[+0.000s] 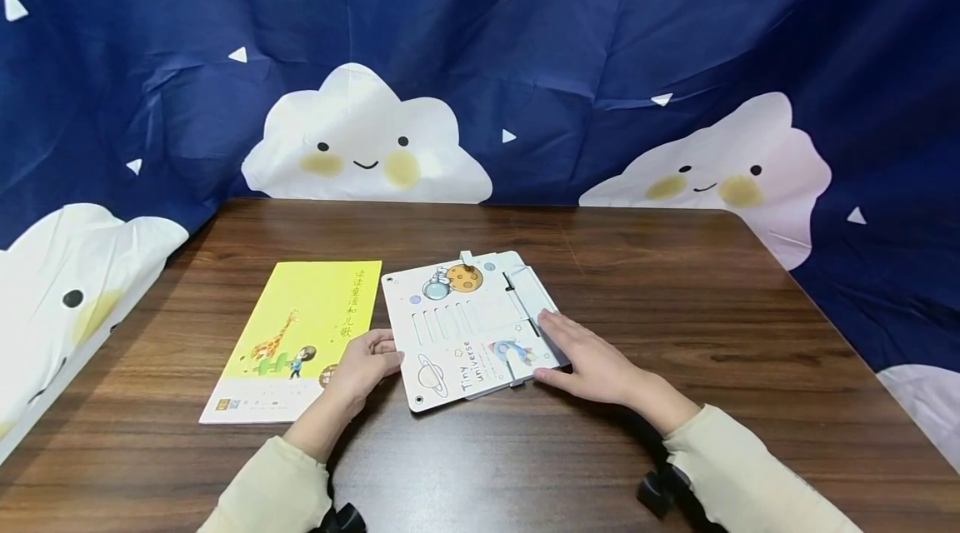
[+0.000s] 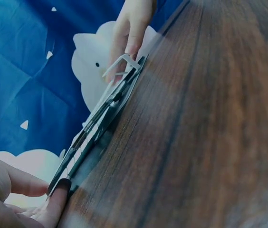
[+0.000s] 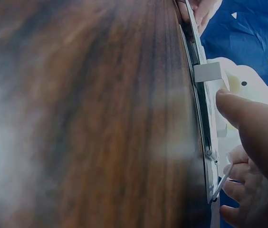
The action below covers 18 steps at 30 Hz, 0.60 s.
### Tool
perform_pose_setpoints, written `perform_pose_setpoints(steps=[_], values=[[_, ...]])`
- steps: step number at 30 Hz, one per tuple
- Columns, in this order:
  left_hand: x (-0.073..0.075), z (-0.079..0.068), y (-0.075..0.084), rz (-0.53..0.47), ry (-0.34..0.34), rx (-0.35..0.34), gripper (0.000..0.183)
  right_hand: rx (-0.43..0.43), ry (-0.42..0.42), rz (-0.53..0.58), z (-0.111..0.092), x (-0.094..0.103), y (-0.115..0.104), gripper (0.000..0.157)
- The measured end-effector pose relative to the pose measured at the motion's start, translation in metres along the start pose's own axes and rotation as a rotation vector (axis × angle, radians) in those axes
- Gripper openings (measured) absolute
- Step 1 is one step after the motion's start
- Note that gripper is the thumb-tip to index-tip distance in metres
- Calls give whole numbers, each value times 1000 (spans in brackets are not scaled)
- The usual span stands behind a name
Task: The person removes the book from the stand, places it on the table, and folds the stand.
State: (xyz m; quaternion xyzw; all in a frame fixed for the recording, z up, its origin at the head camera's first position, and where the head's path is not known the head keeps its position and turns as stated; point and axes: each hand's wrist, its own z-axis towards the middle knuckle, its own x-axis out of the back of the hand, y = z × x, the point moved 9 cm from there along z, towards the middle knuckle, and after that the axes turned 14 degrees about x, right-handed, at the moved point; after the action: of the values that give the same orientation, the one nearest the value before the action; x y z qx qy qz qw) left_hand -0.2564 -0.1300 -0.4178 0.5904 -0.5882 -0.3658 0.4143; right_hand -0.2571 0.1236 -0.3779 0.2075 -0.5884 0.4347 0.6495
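A white book stand (image 1: 457, 333), printed with planets, a rocket and "Tiny universe", lies folded nearly flat on the table. My left hand (image 1: 366, 368) pinches its left edge, the thumb on top and a finger underneath in the left wrist view. Across the right side of the stand rests my right hand (image 1: 588, 356), fingers extended over the panel and thumb by the front edge. A white page clip (image 3: 209, 72) juts from that edge near the right thumb in the right wrist view. Thin gaps show between the layered panels (image 2: 98, 121) in the left wrist view.
A yellow book (image 1: 300, 333) with a giraffe and a child on its cover lies left of the stand, partly behind the left hand. The dark wooden table (image 1: 645, 266) reaches back to a blue curtain (image 1: 555, 42) with smiling clouds.
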Motion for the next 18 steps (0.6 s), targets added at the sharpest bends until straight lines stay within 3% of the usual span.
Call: perform_pose_setpoints(steps=[8, 18], values=[[-1, -1, 2, -27, -64, -100, 29, -1, -45, -10, 3, -6, -1, 72], [0, -1, 1, 8, 2, 5, 32, -31, -75, -20, 7, -10, 0, 73]])
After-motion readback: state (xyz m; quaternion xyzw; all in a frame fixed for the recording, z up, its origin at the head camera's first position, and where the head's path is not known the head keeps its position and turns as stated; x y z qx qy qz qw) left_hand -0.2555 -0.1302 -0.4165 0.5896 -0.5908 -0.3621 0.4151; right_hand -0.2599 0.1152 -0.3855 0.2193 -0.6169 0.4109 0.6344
